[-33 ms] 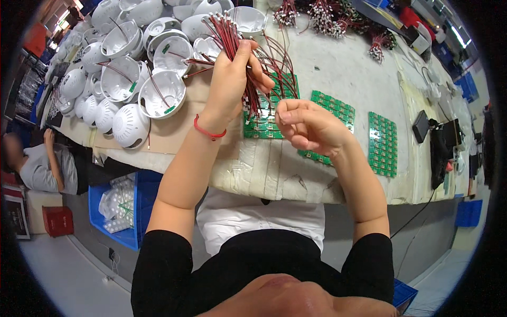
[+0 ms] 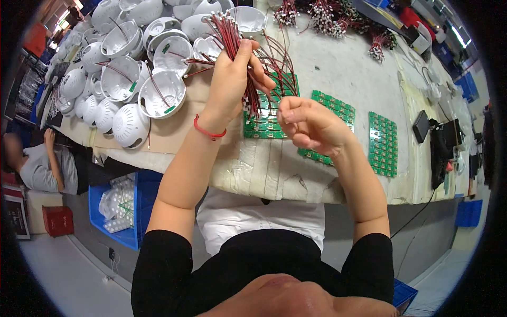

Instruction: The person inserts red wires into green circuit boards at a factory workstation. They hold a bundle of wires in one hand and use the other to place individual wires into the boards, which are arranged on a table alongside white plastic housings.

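My left hand [image 2: 231, 79] is closed round a bundle of red-and-black wires [image 2: 226, 35] with small white connectors at their ends. The bundle stands up past my thumb and hangs down below my palm, over a green circuit board panel [image 2: 264, 131]. To the right of it, my right hand [image 2: 314, 126] hovers above the boards with its fingers curled and the thumb against the index finger. Whatever it may pinch is too small or hidden to make out. Under and behind this hand lies a second green panel [image 2: 338, 110], partly covered.
White dome-shaped housings [image 2: 165, 95] are piled at the left, some with wires and small green boards inside. A third green panel [image 2: 383, 143] lies on the right. More wire bundles [image 2: 327, 21] lie at the back. A blue bin [image 2: 140, 211] stands below the table [image 2: 317, 187]; a person [image 2: 47, 166] sits far left.
My right hand has shifted very slightly up and to the right. The left hand and its wire bundle have hardly moved.
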Available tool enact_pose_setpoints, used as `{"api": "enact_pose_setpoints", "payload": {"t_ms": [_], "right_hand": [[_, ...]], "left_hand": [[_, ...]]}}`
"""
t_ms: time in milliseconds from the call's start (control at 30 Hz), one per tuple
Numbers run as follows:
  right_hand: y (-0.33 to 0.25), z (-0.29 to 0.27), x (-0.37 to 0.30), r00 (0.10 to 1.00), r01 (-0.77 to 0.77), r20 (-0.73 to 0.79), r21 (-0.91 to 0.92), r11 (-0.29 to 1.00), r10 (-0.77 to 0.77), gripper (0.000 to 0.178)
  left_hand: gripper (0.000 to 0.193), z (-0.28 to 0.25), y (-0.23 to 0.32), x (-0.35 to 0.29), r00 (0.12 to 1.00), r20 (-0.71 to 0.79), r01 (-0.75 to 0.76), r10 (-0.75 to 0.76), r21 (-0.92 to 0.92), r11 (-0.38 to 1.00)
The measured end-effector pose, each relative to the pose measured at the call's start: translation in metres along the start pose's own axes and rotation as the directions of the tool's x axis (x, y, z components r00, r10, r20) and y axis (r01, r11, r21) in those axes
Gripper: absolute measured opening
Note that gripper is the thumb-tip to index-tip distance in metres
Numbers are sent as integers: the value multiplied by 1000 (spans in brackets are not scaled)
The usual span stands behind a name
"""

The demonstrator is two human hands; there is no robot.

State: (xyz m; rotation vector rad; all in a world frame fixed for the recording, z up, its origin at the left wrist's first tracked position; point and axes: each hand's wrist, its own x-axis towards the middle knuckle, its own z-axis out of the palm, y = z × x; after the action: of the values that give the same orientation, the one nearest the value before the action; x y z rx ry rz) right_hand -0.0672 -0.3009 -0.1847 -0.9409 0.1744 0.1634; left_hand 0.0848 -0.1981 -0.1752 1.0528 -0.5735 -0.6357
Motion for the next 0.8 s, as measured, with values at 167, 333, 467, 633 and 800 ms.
{"api": "enact_pose_setpoints", "payload": {"t_ms": [167,333,467,633,800], "right_hand": [[-10,-4,-11,902,352,156,274,895,-402,10],[-27,-10,-21,830,522,96,211,826,-549,11],[-6,1,1,923,210,-216,-415,886,-320,14],[34,1,38,784,135,-144,-910,393,-603,13],[43,-2,46,739,239,106,-964,113,-665,11]], "left_hand": [[38,-9,5,4,994,100,30,-36,62,998],[29,-20,12,8,999,35,18,-10,-228,973],[20,-29,22,9,999,25,38,-32,-303,952],[20,-23,19,5,997,57,73,-60,-268,961],[20,-14,15,1,994,53,100,-91,-197,975]]}}
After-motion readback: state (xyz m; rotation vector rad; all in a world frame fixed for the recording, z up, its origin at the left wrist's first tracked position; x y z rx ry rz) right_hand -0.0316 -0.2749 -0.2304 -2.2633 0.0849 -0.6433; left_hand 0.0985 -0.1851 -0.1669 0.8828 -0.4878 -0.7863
